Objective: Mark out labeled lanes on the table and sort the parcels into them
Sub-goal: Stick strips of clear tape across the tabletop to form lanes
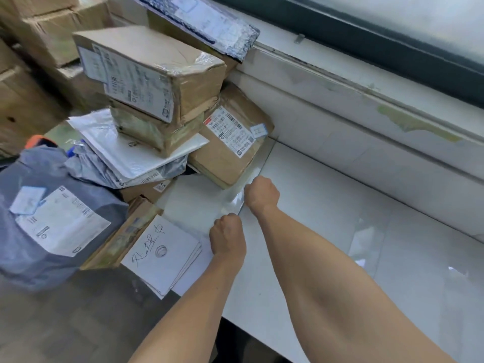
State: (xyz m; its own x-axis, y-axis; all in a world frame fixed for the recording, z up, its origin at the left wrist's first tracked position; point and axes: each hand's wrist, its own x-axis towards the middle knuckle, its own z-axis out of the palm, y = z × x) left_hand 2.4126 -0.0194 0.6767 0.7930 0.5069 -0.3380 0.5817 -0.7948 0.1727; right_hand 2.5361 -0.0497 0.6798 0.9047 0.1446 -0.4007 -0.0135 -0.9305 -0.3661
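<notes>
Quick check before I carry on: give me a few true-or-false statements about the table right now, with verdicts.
The left hand and right hand are both curled at the clear tape. True.
The grey bag sits on top of the stacked boxes. False: it lies low at the left.
A handwritten sheet lies beside the left hand. True.
The parcels are spread along the table. False: they are piled at its left end.

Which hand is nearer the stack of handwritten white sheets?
Left. The left hand sits right at the handwritten sheets' right edge. The right hand is farther up and right, at the clear tape beside the brown parcel.
</notes>
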